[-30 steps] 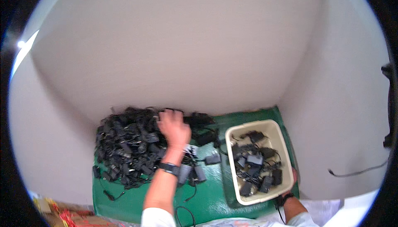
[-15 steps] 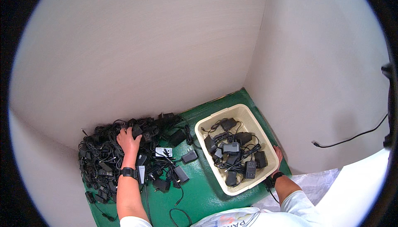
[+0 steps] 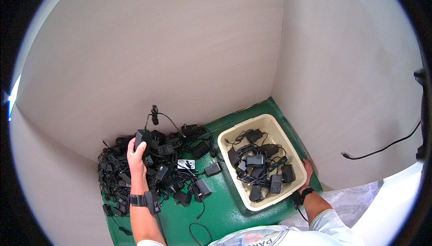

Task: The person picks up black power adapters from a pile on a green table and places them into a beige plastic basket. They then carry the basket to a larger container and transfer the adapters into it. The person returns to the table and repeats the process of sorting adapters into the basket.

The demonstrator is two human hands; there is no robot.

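Observation:
My left hand [image 3: 136, 157] grips a black power adapter [image 3: 142, 139], raised over the heap, with its bundled cord [image 3: 155, 114] sticking up from the far end. Beneath it spreads a tangled pile of black power adapters [image 3: 118, 167] and cords. To the right stands a cream plastic basket [image 3: 228, 167] with several black adapters [image 3: 255, 160] and their cords inside. My right hand [image 3: 307, 172] rests at the basket's right outer side, near the table edge. Its fingers are partly hidden by the rim, so whether they grip it is unclear.
Everything lies on a green tabletop [image 3: 227, 205] bounded by pale walls [image 3: 189, 52]. Between pile and basket lie a loose adapter [image 3: 212, 169] and a silver-white adapter [image 3: 186, 164]. A black cable [image 3: 373, 154] hangs at the right wall. Dark straps circle both my wrists.
My left hand has lifted a black power adapter out of the pile, its bundled cord coming up with it. My right hand stays beside the basket. The whole view has shifted slightly.

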